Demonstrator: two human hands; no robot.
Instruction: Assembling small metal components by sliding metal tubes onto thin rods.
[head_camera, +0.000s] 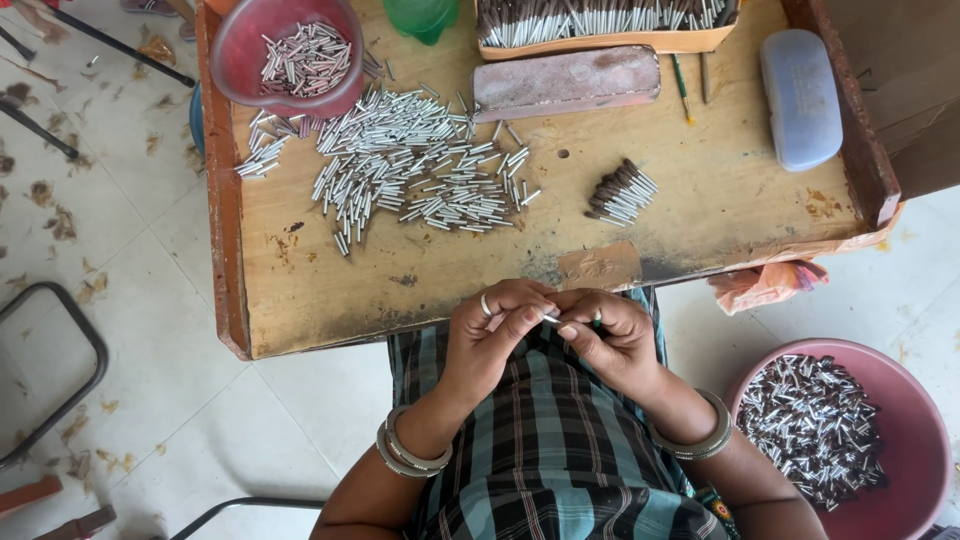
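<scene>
- While both hands meet just below the wooden tray's (235, 250) near edge, the left hand (490, 335) and right hand (610, 335) pinch a small silver tube (551, 318) between curled fingertips.
- On the tray, a red bowl (240, 50) holds short silver tubes, and a loose heap of tubes (410, 160) spreads just beside it.
- An orange box (600, 40) at the far edge is packed with dark sticks.
- A small bundle of brown sticks (620, 192) lies apart.
- On the floor, a pink basin (910, 440) holds many silver tubes.

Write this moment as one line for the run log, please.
left hand: holds small silver tube | right hand: touches tube | wooden tray: tube pile
</scene>
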